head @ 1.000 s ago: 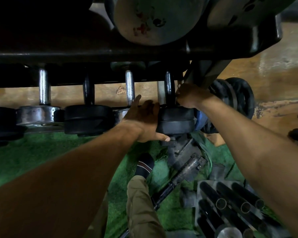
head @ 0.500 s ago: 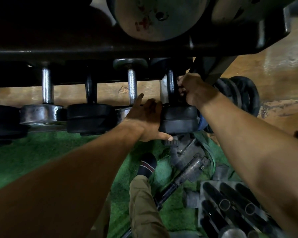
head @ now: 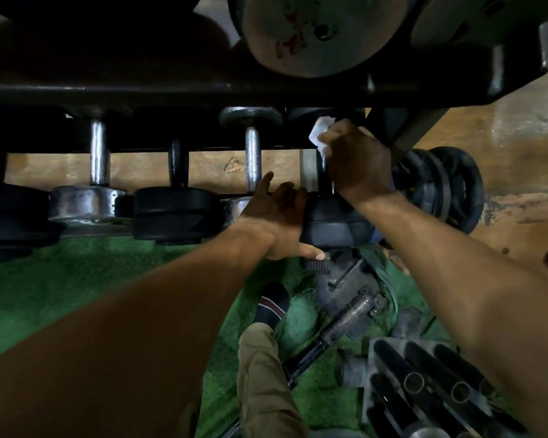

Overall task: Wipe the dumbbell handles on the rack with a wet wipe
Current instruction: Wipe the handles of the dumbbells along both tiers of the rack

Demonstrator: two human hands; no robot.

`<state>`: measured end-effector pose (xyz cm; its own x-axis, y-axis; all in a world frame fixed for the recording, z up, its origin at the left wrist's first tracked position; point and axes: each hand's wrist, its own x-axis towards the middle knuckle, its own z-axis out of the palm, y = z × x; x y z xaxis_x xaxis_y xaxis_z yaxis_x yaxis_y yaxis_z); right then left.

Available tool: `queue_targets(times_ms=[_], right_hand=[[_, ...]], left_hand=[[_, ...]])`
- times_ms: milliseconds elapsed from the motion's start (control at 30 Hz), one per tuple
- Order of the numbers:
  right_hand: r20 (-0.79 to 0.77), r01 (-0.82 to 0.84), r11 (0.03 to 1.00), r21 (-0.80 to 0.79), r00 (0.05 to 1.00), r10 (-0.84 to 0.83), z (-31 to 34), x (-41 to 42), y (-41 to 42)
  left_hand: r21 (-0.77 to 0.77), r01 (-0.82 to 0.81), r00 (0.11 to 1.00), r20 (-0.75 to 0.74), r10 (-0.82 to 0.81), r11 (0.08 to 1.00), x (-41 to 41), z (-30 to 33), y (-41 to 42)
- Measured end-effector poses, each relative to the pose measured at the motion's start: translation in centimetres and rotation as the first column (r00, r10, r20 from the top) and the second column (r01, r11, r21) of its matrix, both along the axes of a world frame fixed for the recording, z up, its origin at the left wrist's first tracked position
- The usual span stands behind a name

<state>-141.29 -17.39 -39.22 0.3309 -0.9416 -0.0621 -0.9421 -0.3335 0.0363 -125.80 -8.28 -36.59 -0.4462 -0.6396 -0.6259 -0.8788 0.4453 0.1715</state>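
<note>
A black dumbbell [head: 334, 222] lies at the right end of the lower rack shelf. My left hand [head: 277, 221] grips its near head, thumb under it and fingers over the top. My right hand [head: 356, 162] is wrapped around that dumbbell's handle with a white wet wipe [head: 320, 131] bunched in its fingers; the wipe sticks out at the far end of the handle, which is mostly hidden. Further left on the shelf stand a chrome-handled dumbbell [head: 253, 153], a black one [head: 178, 213] and another chrome one [head: 99, 153].
The rack's upper black rail [head: 171, 93] crosses just above my hands, with big grey dumbbell heads [head: 310, 30] over it. Black weight plates [head: 440, 184] lean at the right. My socked foot [head: 271, 303], loose bars [head: 339, 330] and tubes [head: 424, 380] lie on the green turf.
My right hand has slid along the handle away from me, toward the far head, and the white wipe now shows. My left hand has kept its hold on the near head.
</note>
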Motion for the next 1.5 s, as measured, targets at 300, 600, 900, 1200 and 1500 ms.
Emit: queue_targets(times_ms=[300,600,900,1200,1500], right_hand=[[-0.396,-0.520,0.838,0.164,0.743,0.539,0.5,1.7,-2.4],[-0.266,-0.209,0.578,0.789,0.732,0.628,1.8,4.1,-4.4],[-0.069,-0.381,0.530,0.758,0.760,0.646,2.3,1.9,-2.6],[0.576,0.109,0.800,0.590,0.638,-0.511,1.5,-3.5,3.6],[0.682,0.164,0.806,0.568,0.454,-0.573,1.6,-2.9,5.1]], left_hand=[[-0.014,-0.018,1.000,-0.012,0.018,1.000,-0.1,-0.4,0.0],[-0.030,-0.040,0.998,-0.057,0.038,0.999,0.0,-0.5,0.1],[-0.049,-0.045,0.997,-0.071,0.042,0.998,0.0,-1.1,0.2],[-0.041,-0.033,0.996,-0.086,0.030,0.999,-0.1,-1.0,0.1],[-0.051,-0.015,0.996,-0.085,0.011,0.999,-0.1,-0.5,0.4]])
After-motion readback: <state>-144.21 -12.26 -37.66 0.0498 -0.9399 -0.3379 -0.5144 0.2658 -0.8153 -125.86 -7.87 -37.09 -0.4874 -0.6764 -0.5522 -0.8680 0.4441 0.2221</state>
